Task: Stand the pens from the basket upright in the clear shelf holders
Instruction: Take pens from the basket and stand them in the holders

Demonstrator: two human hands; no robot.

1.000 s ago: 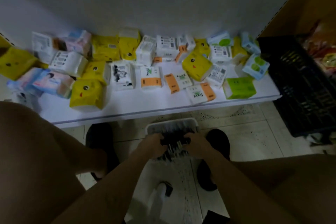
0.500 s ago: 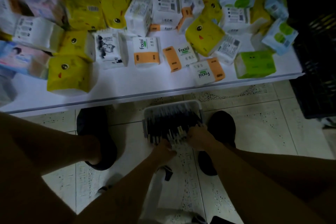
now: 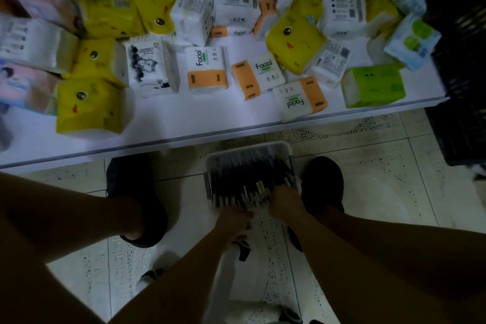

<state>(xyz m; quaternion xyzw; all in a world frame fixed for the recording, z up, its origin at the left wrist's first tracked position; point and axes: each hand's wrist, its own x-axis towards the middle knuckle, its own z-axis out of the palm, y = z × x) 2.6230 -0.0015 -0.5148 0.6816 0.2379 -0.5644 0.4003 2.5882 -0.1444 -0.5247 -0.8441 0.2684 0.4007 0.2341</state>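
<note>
While both hands sit at the near edge of the white basket [image 3: 286,150] on the tiled floor [image 3: 394,192], it's too dim to tell what they've got. The left hand [image 3: 232,218] is curled at the pens' near ends; the right hand [image 3: 285,198], just beside it, has its fingers down among the dark pens [image 3: 247,176]. Can't tell if either actually grips one. Beyond the hands, tissue packs [image 3: 206,70] cover a white shelf [image 3: 184,123], with a dark shoe [image 3: 322,181] on the outer side of the right hand.

one basket [image 3: 285,148], two hands [image 3: 232,219], three orange-banded facial packs [image 3: 207,69], many pens [image 3: 244,179].
</note>
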